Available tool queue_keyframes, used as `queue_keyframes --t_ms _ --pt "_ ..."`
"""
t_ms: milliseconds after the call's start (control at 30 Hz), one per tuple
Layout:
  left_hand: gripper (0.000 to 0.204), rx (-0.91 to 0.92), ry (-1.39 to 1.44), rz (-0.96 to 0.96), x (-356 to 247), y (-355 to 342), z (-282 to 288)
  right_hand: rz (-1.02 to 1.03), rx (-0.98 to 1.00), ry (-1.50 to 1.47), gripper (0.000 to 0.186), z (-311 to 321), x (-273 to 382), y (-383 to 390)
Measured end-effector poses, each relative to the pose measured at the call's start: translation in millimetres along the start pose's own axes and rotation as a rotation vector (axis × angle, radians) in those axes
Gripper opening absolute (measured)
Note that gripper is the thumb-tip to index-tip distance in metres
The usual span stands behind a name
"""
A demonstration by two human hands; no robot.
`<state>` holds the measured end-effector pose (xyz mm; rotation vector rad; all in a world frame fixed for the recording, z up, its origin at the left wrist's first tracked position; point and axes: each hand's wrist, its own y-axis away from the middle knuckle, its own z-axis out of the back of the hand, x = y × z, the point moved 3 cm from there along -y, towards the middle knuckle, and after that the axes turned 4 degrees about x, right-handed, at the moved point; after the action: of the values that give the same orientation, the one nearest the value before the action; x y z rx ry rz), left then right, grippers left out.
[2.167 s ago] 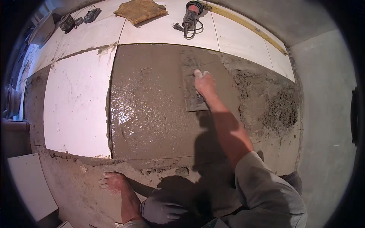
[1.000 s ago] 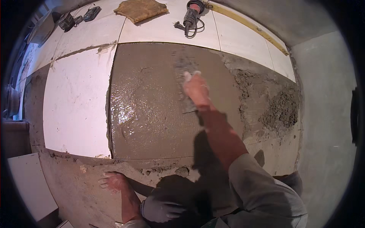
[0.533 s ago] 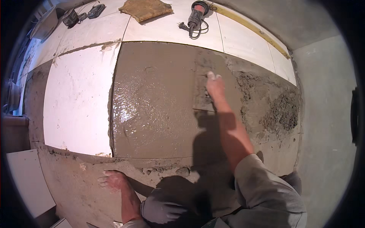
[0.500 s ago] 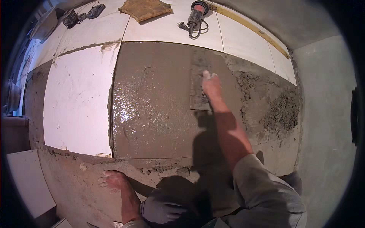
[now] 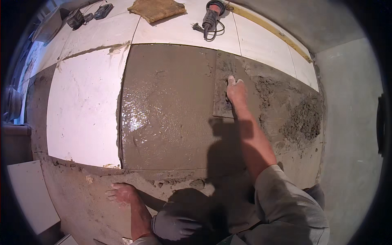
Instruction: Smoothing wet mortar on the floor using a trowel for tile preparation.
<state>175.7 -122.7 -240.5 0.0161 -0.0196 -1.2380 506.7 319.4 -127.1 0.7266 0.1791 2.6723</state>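
Note:
My right hand point(image 5: 237, 92) is closed on the handle of a flat rectangular trowel point(image 5: 223, 107), whose blade lies on the right part of a patch of wet grey mortar point(image 5: 163, 106). The mortar's surface is smooth and glossy on the left, with a few ridges. A white tile point(image 5: 83, 106) borders it on the left. Rough, lumpy mortar point(image 5: 302, 120) covers the floor to the right. My left hand point(image 5: 122, 192) lies on the bare grey floor below the tile and mortar, its fingers spread and holding nothing.
White tiles point(image 5: 188, 32) along the back carry a corded power tool point(image 5: 212, 18), yellow level point(image 5: 269, 30), brown pad point(image 5: 155, 10) and dark charger or batteries point(image 5: 75, 20). A grey bucket point(image 5: 47, 26) stands back left, a loose tile point(image 5: 30, 196) front left; a wall point(image 5: 347, 122) bounds the right.
My right hand and trowel went left over the mortar about a second ago and have since moved right, past where they were at first. My left hand stays in place.

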Motion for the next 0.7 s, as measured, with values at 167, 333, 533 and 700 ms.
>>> queue_keyframes --t_ms 167,333,533,700 --pt "0.070 -0.022 -0.065 0.004 5.8 -6.2 -7.8 0.018 0.039 0.003 0.054 -9.8 -1.3 -14.6" --pt "0.069 -0.089 -0.062 -0.040 7.9 -7.4 -9.8 0.021 0.039 0.035 0.064 -15.4 8.0 -7.5" --pt "0.069 -0.053 -0.011 0.019 4.0 -2.6 -2.7 0.067 0.087 0.002 0.059 -38.2 31.8 5.1" --pt "0.070 0.031 -0.088 0.020 3.2 -7.7 -3.2 0.091 0.153 -0.005 0.057 -51.6 67.9 31.7"
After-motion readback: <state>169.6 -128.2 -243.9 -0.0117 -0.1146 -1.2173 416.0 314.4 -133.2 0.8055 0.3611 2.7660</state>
